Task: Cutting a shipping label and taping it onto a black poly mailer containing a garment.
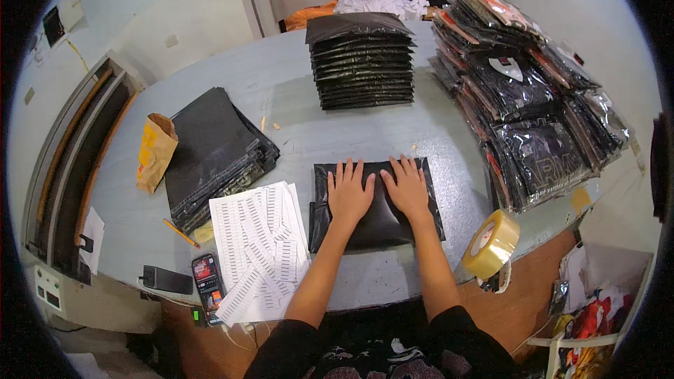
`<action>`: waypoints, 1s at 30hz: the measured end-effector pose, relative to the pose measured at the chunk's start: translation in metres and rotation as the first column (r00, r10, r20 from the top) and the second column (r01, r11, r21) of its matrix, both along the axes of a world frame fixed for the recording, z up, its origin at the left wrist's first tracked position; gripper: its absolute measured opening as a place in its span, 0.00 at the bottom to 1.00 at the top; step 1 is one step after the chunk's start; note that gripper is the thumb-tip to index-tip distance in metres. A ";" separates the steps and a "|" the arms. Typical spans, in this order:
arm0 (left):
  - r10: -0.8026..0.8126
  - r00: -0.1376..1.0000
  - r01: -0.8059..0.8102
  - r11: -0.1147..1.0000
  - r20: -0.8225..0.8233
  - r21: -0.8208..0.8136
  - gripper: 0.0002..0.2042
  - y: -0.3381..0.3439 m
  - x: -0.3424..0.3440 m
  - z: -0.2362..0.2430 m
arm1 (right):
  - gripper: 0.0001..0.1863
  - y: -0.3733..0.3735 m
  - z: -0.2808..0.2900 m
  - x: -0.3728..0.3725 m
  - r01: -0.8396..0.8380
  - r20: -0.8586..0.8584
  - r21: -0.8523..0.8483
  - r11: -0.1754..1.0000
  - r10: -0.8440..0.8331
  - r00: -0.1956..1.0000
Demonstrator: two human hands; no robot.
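Observation:
A black plastic mailer bag (pixel 375 228) lies flat in front of me at the table's near edge. My left hand (pixel 349 193) rests palm down on its left half, fingers stretched toward the far edge. On the right half my right hand (pixel 408 189) lies the same way, fingers spread. Both thumbs point inward with a narrow gap between them. The bag looks filled and slightly puffed; its contents are hidden. Straight behind it stands a tall, neat stack of filled black mailer bags (pixel 361 70).
Flat black bags (pixel 217 147) and a brown paper bag (pixel 156 151) lie left. Nearer are printed sheets with paper strips (pixel 260 245), a pencil (pixel 181 233), a phone (pixel 208 284) and a black box (pixel 167 279). Clear-wrapped garments (pixel 533 98) pile up right; a tape roll (pixel 491 244) sits at the edge.

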State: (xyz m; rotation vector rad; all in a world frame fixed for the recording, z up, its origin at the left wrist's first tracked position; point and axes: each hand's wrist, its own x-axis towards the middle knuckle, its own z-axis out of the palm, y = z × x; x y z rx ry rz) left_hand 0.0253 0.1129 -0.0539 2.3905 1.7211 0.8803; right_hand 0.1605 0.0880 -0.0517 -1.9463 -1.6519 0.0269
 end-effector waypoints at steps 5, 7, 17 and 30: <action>0.010 0.999 -0.008 0.998 0.032 -0.069 0.27 0.001 -0.004 0.001 | 0.29 -0.001 0.001 0.012 -0.017 -0.095 -0.099 0.995 0.008 0.995; 0.017 0.998 -0.012 0.997 0.060 -0.071 0.26 0.002 -0.005 0.000 | 0.30 -0.002 0.001 0.012 -0.018 -0.103 -0.111 0.994 0.007 0.995; 0.045 0.989 -0.019 0.984 0.144 -0.178 0.29 0.000 -0.013 0.003 | 0.31 -0.004 0.002 0.011 -0.002 -0.073 -0.111 0.994 -0.006 0.997; 0.075 0.988 -0.052 0.985 0.132 -0.165 0.32 0.002 -0.013 0.001 | 0.33 -0.004 0.003 0.010 0.001 -0.107 -0.106 0.994 -0.012 0.994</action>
